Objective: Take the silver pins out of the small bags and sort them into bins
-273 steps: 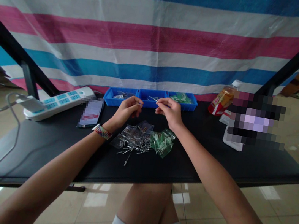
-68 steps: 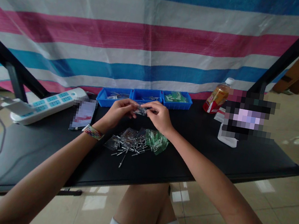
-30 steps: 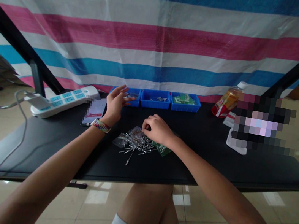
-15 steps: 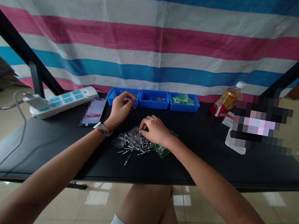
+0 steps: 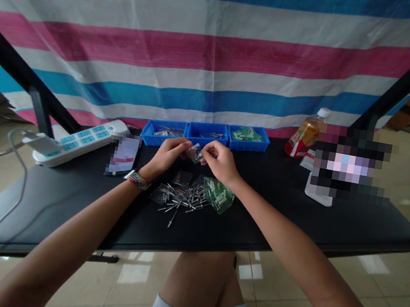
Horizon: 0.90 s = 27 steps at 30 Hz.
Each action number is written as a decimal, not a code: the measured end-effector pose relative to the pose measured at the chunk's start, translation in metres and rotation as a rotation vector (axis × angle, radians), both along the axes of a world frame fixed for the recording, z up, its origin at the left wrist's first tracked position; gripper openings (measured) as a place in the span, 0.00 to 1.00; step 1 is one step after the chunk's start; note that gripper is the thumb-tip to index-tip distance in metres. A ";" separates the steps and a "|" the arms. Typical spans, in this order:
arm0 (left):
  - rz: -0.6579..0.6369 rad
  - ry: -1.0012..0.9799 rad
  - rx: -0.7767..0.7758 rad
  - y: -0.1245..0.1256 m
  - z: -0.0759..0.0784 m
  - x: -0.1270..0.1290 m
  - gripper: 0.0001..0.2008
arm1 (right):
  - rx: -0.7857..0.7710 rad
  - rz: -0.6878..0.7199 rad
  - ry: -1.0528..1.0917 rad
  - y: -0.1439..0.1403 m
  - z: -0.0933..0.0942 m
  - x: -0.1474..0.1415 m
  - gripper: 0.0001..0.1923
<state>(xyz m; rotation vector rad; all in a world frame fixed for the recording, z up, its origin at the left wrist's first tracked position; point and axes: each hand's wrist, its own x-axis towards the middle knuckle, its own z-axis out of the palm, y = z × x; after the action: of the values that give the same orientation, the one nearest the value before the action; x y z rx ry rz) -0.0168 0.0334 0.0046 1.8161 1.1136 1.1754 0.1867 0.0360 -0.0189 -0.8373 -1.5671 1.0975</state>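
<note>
— While both hands pinch it, what is that shiny thing?

— It is a small clear plastic bag [image 5: 194, 152], crinkly and see-through. The left hand [image 5: 167, 155] and the right hand [image 5: 219, 160] each grip one end with fingertips closed tight on it. It hangs in the air between them, just above the black table [image 5: 336, 219], in front of the blue trays.

— What is inside it?

— I cannot tell. It is too small and blurry.

— What lies under the hands?

— A heap of thin shiny metal pins [image 5: 180, 202], more clear bags, and a bag of little green pieces [image 5: 218, 196].

— And farther back?

— Three blue plastic trays [image 5: 207, 134] in a row. The left tray holds something I cannot make out. A white power strip [image 5: 80, 139] lies to the left, and a bottle [image 5: 305, 135] with a white cap stands to the right. Some things are blurred into squares.

— How are the arms?

— Both reach forward, bare, with wrists bent inward. The left wrist wears a striped band [image 5: 138, 179]. The right elbow is cut off at the edge.
</note>
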 end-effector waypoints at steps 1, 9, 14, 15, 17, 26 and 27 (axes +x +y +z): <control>-0.023 -0.014 -0.025 0.000 0.001 0.001 0.18 | -0.054 -0.004 0.079 0.003 -0.002 0.000 0.08; -0.083 -0.143 -0.150 -0.001 0.002 0.004 0.18 | -0.299 0.090 0.291 0.004 -0.002 0.002 0.18; -0.087 -0.126 -0.148 -0.003 0.004 0.006 0.19 | -0.258 0.125 0.235 0.002 0.001 0.004 0.16; -0.083 -0.118 -0.141 -0.004 0.004 0.006 0.18 | -0.233 0.115 0.236 0.002 0.001 0.004 0.16; -0.091 -0.099 -0.147 -0.005 0.005 0.006 0.20 | -0.168 0.092 0.243 0.003 0.000 0.004 0.16; -0.118 -0.221 -0.315 -0.003 0.001 0.005 0.21 | 0.272 -0.032 0.017 -0.001 0.003 0.006 0.03; -0.112 -0.224 -0.302 -0.003 0.002 0.006 0.19 | 0.271 -0.042 0.004 -0.001 0.003 0.006 0.04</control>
<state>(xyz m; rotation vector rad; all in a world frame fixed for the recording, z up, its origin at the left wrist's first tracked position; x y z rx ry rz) -0.0112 0.0305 0.0062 1.4590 0.9868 1.0526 0.1923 0.0347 -0.0159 -0.6808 -1.6431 0.8328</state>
